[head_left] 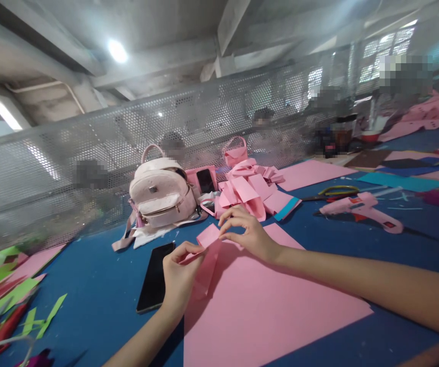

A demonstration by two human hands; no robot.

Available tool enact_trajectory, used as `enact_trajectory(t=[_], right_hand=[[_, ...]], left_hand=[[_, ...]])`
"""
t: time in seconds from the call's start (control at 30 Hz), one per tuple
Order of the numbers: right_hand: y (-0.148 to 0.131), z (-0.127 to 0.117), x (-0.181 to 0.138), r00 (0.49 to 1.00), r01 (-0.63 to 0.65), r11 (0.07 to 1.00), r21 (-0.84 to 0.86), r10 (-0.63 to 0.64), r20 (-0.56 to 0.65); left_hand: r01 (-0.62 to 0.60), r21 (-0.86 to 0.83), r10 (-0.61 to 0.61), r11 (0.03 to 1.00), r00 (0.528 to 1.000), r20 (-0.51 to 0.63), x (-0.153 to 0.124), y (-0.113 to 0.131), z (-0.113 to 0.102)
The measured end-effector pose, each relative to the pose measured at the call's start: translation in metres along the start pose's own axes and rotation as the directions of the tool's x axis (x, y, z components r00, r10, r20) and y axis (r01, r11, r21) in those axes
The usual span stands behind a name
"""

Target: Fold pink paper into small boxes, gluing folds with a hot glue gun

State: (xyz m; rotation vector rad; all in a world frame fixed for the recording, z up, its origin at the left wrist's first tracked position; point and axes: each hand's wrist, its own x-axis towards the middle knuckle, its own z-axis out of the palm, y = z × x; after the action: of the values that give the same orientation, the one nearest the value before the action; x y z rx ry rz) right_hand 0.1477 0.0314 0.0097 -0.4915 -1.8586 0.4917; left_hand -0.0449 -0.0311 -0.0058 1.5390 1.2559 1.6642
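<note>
My left hand (179, 275) pinches the near end of a folded pink paper strip (209, 255), fingers closed on it. My right hand (244, 232) pinches the far end of the same strip between thumb and fingers. The strip bends into a loop above a large pink paper sheet (265, 306) lying on the blue table (101, 300). A black phone (154, 278) lies flat just left of my left hand.
A pale pink backpack (162, 196) stands behind the phone, beside a heap of folded pink strips (248, 191). A pink glue gun (360, 209) and scissors (334, 192) lie at the right. Green and red paper scraps (9, 295) crowd the left edge. A perforated metal screen (128, 137) closes off the back.
</note>
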Motion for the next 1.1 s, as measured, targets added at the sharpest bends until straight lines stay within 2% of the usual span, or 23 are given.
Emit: enact_trajectory(t=[0.2, 0.37, 0.47, 0.6, 0.67, 0.7, 0.77, 0.83, 0.93, 1.0, 1.1], right_hand=[[0.003, -0.003, 0.001, 0.999, 0.028, 1.000, 0.001, -0.028, 0.025], [0.001, -0.003, 0.001, 0.999, -0.005, 1.000, 0.012, 0.005, 0.037], [0.001, -0.004, 0.003, 0.997, -0.070, 0.996, 0.064, 0.067, 0.049], [0.001, -0.006, 0.006, 0.979, -0.187, 0.971, 0.148, 0.173, 0.107], [0.001, -0.008, 0.006, 0.975, -0.192, 0.971, 0.146, 0.171, 0.145], [0.000, -0.008, 0.006, 0.976, -0.163, 0.979, 0.124, 0.142, 0.164], [-0.002, -0.010, 0.008, 0.980, -0.041, 0.998, 0.049, 0.031, 0.195], [-0.006, -0.011, 0.009, 0.966, 0.111, 0.993, -0.045, -0.098, 0.240], [-0.016, -0.011, 0.010, 0.916, 0.276, 0.942, -0.190, -0.198, 0.348], [-0.025, -0.011, 0.009, 0.892, 0.327, 0.898, -0.294, -0.190, 0.411], [-0.033, -0.008, 0.005, 0.879, 0.330, 0.855, -0.401, -0.123, 0.461]], left_hand=[[-0.001, 0.014, 0.001, 1.000, 1.000, -0.001, 0.001, -0.001, -0.002], [-0.020, 0.021, 0.020, 1.000, 1.000, 0.001, 0.000, -0.002, -0.003], [-0.031, 0.024, 0.031, 0.999, 1.000, -0.006, 0.000, -0.005, -0.003], [-0.136, 0.027, 0.134, 0.990, 0.988, 0.079, 0.004, -0.006, -0.008], [-0.254, 0.038, 0.244, 0.966, 0.954, 0.173, 0.009, -0.001, -0.012], [-0.326, 0.052, 0.306, 0.944, 0.923, 0.232, 0.013, 0.003, -0.015], [-0.484, 0.106, 0.419, 0.869, 0.832, 0.364, 0.020, 0.012, -0.019], [-0.576, 0.200, 0.441, 0.793, 0.768, 0.465, 0.025, 0.022, -0.023], [-0.593, 0.332, 0.372, 0.734, 0.759, 0.535, 0.028, 0.032, -0.024], [-0.589, 0.394, 0.317, 0.705, 0.760, 0.567, 0.026, 0.036, -0.022], [-0.572, 0.482, 0.242, 0.664, 0.774, 0.585, 0.021, 0.041, -0.017]])
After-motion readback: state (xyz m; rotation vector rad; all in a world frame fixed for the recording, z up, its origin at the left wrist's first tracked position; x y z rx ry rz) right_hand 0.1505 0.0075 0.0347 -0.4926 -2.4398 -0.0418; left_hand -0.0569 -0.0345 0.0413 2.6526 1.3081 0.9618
